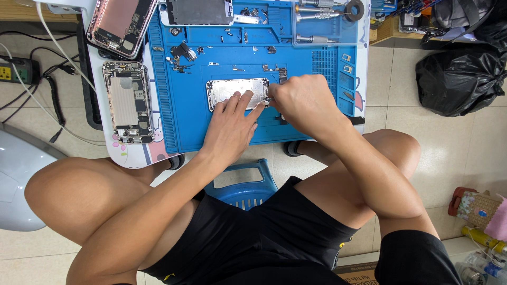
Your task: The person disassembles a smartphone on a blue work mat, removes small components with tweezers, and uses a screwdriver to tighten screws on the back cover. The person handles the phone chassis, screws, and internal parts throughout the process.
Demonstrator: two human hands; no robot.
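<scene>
Far left on the tiled floor there was a power strip (11, 71) with cables trailing off it. Next over, two opened phones sat on the small white table (138, 156): one angled at the top (121, 25), and a gutted one (127, 101) with its internals showing, lying just off the left edge of the blue repair mat (179, 126). The mat had small screws and bits (182, 55) scattered across its upper half.

Mid-mat was the silver phone housing (232, 91), lying flat. The left hand (232, 124) was resting on it with fingers spread, fingertips pressing down on its lower edge to keep it put. The right hand (301, 103) was curled in tight at the housing's right end, fingers bunched together like it was pinching something small, but I couldn't tell what, since the hand hid it.

Up top right of the mat were a few screwdrivers (317, 16) in a tray. Further right on the floor, a black plastic bag (457, 79).
</scene>
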